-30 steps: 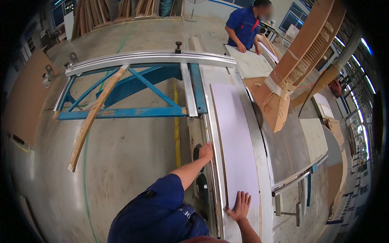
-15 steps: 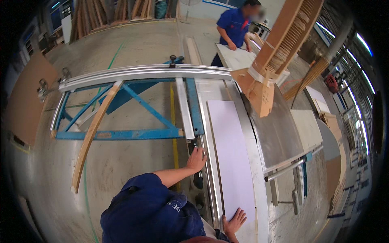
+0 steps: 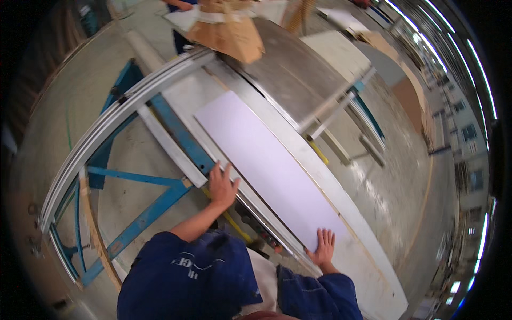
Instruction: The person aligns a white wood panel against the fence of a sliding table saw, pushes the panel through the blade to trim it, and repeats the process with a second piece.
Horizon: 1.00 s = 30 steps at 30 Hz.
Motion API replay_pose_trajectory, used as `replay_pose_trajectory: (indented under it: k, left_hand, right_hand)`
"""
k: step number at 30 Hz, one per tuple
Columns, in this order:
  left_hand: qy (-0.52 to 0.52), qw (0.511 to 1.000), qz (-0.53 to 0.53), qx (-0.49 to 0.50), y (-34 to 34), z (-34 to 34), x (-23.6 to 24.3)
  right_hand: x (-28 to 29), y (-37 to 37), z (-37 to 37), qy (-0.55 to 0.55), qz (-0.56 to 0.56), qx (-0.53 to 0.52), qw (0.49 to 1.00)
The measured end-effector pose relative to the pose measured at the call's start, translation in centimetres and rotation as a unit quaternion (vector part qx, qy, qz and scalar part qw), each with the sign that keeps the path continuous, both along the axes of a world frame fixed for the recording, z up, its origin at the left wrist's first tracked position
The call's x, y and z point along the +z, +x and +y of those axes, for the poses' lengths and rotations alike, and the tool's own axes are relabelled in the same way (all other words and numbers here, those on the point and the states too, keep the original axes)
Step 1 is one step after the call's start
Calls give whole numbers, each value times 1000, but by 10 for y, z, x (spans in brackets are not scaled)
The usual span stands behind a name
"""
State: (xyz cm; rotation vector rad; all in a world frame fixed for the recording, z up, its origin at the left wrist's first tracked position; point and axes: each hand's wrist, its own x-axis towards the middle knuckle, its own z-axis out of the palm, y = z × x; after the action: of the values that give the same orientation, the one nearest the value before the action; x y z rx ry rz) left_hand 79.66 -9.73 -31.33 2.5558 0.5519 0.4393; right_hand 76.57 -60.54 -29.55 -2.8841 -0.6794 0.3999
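Observation:
A long pale white panel (image 3: 272, 165) lies flat along the metal sliding table (image 3: 368, 229) of a panel saw. At its near end my right hand (image 3: 323, 249) rests with fingers stretched out, the fingertips on the panel and the heel by the table's edge. Farther forward, my left hand (image 3: 223, 188) is open beside the table's side rail, its fingers pointing away from me and apart. A silver fence (image 3: 114, 112) crosses the far left side, above a blue support frame (image 3: 146, 213).
Beyond the panel stands the saw's grey metal top (image 3: 290, 69), with a brown cardboard-like guard (image 3: 229, 40) over it. A wooden strip (image 3: 95, 229) leans across the blue frame. Part of a co-worker (image 3: 178, 6) shows at the top, beside a board.
The whole view has swung, so the saw now runs slantwise. My left hand has lifted its fingers apart at the rail; my right hand stays at the panel's near end.

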Motion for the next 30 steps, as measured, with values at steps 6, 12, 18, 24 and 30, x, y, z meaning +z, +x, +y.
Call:
replay_pose_trajectory:
  k: [6,12,18,24,30]
  left_hand:
    - [-13,999,-37,-7,-17,-35,-15]
    - [25,999,-19,-16,-23,-77,-32]
    - [37,998,-7,-54,-21,-137,-46]
    - [78,997,-6,-14,51,-115,-57]
    - [71,997,-15,7,116,-102,-43]
  right_hand:
    - [-1,-37,-31,28,-52,-41,997]
    - [-31,-66,-57,21,-75,-127,989]
    - [-62,-69,-110,53,-41,-162,984]
    - [-72,7,-81,90,-83,-142,982]
    - [-45,71,-53,78,-70,-149,983]
